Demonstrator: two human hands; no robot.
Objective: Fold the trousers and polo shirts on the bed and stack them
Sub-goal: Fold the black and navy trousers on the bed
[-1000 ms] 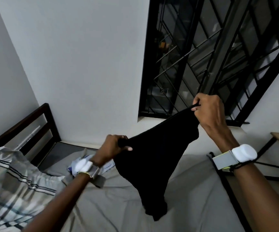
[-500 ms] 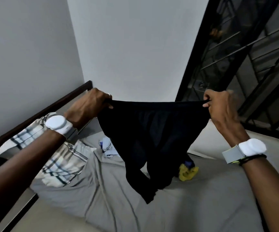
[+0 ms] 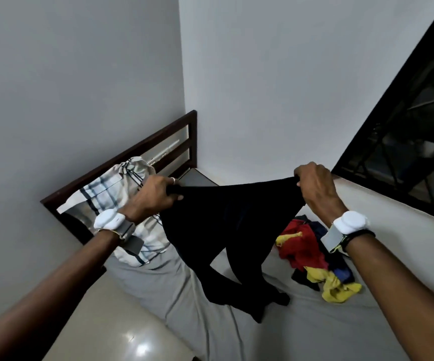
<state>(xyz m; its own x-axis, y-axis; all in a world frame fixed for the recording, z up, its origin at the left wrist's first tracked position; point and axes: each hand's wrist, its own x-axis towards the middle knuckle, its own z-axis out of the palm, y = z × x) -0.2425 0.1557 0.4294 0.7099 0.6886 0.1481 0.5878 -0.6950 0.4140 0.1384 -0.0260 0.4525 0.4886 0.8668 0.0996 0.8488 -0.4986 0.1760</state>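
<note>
left hand (image 3: 156,198) and right hand (image 3: 315,188) both raised over the grey bed (image 3: 315,332), as seen from the head camera. left hand fisted round one end of the waistband (image 3: 236,189) of the black trousers (image 3: 226,227), thumb tucked under the cloth, ring (image 3: 173,180) on one finger. right hand pinching the other end, fingers curled down over the edge. waistband pulled out wide between the two hands. trouser legs hanging down, ends touching the bed near its middle. white band (image 3: 350,222) on each wrist. just beside the hanging legs, on the right, a crumpled heap of clothes (image 3: 305,247) in red, yellow and dark blue (garment types not clear), lying on the bed. behind the left hand a checked pillow (image 3: 109,194), leaning against the dark wooden headboard (image 3: 143,150). barred window (image 3: 406,142) at upper right, pale glossy floor (image 3: 111,321) at lower left.
</note>
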